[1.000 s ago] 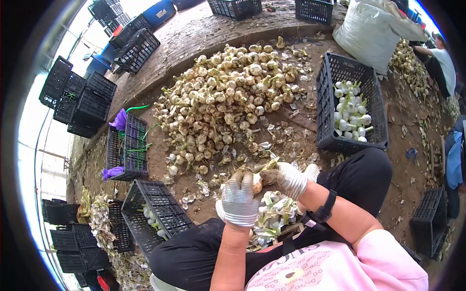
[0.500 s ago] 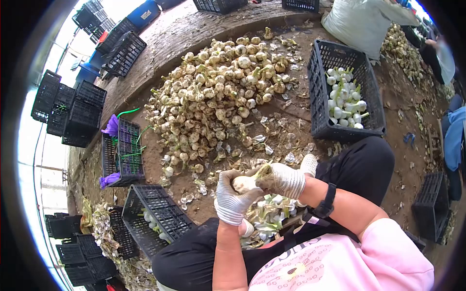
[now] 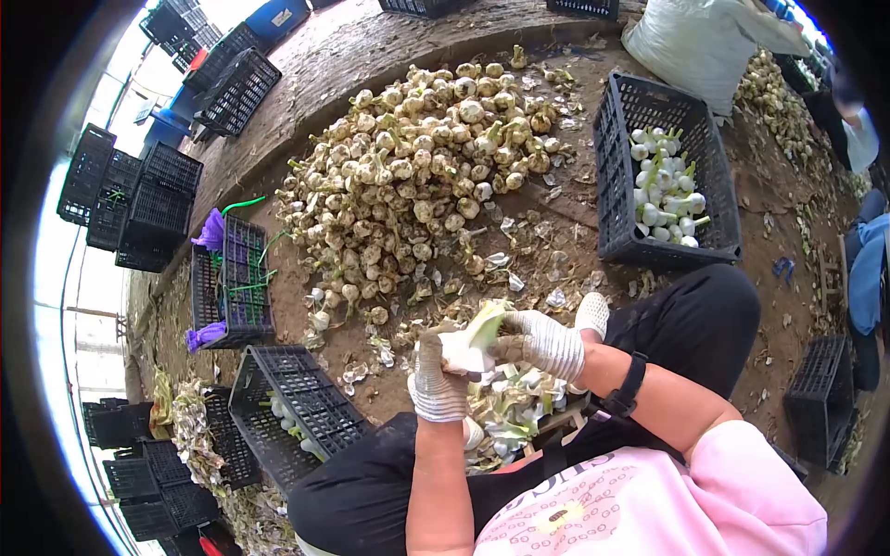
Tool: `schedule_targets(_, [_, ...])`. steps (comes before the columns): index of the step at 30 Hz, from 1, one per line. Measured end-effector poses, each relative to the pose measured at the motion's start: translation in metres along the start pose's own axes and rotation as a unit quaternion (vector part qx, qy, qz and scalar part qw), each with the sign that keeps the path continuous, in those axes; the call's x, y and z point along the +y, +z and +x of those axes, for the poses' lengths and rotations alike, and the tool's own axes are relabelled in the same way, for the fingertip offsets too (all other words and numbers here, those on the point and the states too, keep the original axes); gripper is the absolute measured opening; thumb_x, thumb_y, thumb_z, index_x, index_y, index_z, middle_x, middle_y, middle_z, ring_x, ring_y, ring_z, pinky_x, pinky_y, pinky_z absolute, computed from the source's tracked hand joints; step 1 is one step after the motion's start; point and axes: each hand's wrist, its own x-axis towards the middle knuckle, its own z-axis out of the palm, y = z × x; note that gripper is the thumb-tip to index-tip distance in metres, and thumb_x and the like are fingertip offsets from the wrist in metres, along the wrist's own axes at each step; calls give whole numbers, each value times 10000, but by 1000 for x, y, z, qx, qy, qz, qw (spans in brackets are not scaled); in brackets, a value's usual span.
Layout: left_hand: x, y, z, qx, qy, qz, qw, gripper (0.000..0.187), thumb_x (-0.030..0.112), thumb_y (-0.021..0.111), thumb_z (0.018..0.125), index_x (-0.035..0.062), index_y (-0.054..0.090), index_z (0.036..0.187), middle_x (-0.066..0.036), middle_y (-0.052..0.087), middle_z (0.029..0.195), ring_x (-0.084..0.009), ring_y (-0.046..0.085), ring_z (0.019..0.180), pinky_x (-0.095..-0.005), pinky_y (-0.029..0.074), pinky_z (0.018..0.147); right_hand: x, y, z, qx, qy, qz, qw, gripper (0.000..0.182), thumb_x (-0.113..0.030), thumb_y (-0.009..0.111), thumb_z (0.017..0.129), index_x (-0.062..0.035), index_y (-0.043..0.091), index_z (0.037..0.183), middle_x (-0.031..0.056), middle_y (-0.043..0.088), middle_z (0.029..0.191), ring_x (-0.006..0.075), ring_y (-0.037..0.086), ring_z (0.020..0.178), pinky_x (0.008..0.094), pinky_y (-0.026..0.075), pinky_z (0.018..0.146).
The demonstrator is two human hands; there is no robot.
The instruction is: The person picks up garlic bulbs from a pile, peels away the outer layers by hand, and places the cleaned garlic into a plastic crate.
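Garlic bulb in grasp, we look to be at the peeling step: our left hand is curled around it from nine o'clock, while our right hand meets it from three, fingers bent beside the pale-green stalk; whether they pinch it or only touch it, we cannot tell. We judge that the next move calls for a firm left hold and a gentle strip of any loose skin, sparing the flesh. Smooth, white and rounded below, it tapers into that flat, leafy stalk. Our knitted gloves have ribbed backs and soiled fingers. At eleven o'clock, a garlic heap lies knobbly and brownish on the dirt floor; between one and two, cleaner white bulbs lie in a black lattice-walled crate. Toward five, papery husks lie crumpled below our hands.
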Motion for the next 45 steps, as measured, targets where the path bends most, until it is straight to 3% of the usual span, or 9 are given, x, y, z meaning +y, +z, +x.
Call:
schedule_targets(5, [4, 3, -1, -15, 80, 52, 995, 519, 509, 612, 770, 84, 493, 1045, -77, 569, 899, -193, 598, 732, -308, 513, 524, 12, -11, 2, -83, -3, 187, 979, 291, -131, 604, 834, 2, 545, 1086, 69, 615, 936, 120, 595, 822, 254, 505, 739])
schedule_targets(10, [-9, 4, 3, -27, 128, 140, 982, 552, 481, 626, 774, 43, 483, 1078, -79, 544, 929, -163, 576, 817, -280, 521, 633, 10, 6, 8, 54, -12, 141, 989, 274, -82, 623, 808, -2, 565, 1063, 39, 617, 939, 111, 592, 826, 238, 496, 724])
schedule_targets(15, [-1, 18, -5, -110, 60, -81, 989, 580, 493, 618, 762, 48, 484, 1108, -130, 561, 1057, -264, 587, 917, -395, 552, 698, 0, 9, 0, 0, -50, 274, 960, 280, -97, 646, 792, -27, 575, 1053, 19, 619, 910, 106, 592, 804, 228, 493, 677])
schedule_targets(19, [8, 22, -4, -95, 69, 23, 993, 572, 480, 569, 811, 45, 442, 1160, -118, 563, 1053, -232, 563, 963, -366, 535, 725, 1, -2, 2, 53, -29, 177, 982, 276, -106, 661, 784, -16, 588, 1035, 18, 624, 869, 96, 585, 780, 227, 487, 642])
schedule_targets(22, [-1, 21, -8, 13, 230, 283, 931, 600, 452, 560, 833, 60, 371, 1246, -90, 535, 1052, -164, 546, 897, -264, 478, 751, -10, -1, 3, 106, -70, 32, 991, 232, -128, 640, 811, -18, 601, 1012, 23, 616, 837, 93, 577, 746, 227, 483, 639])
schedule_targets(24, [-13, 38, -14, -46, 284, 268, 919, 563, 323, 634, 821, 32, 370, 1225, -74, 524, 1005, -130, 546, 848, -249, 482, 653, -4, 7, 0, 82, -100, -10, 992, 217, -126, 627, 823, -17, 600, 1009, 23, 609, 824, 86, 566, 719, 220, 474, 628])
schedule_targets(28, [-15, 35, -14, 37, 81, 82, 993, 463, 353, 573, 859, 22, 438, 1153, -70, 552, 921, -129, 562, 650, -247, 494, 579, 20, 15, -1, 51, -18, 19, 998, 182, -38, 571, 838, 12, 582, 1012, 32, 601, 865, 90, 569, 751, 210, 480, 679])
schedule_targets(39, [-2, 26, 3, -21, 173, -18, 984, 466, 434, 524, 865, 13, 540, 1064, -90, 581, 975, -167, 549, 895, -284, 441, 813, 9, 8, 5, -12, -33, 247, 968, 381, -39, 635, 786, 23, 508, 1140, 84, 599, 1014, 156, 605, 880, 253, 506, 750])
schedule_targets(45, [39, -30, 3, -53, 132, -197, 970, 416, 416, 542, 841, 39, 596, 1008, -117, 641, 832, -225, 621, 642, -334, 532, 524, -28, -46, -1, 48, -101, 345, 932, 488, -126, 661, 785, -16, 449, 1210, 100, 603, 964, 162, 594, 888, 293, 513, 731])
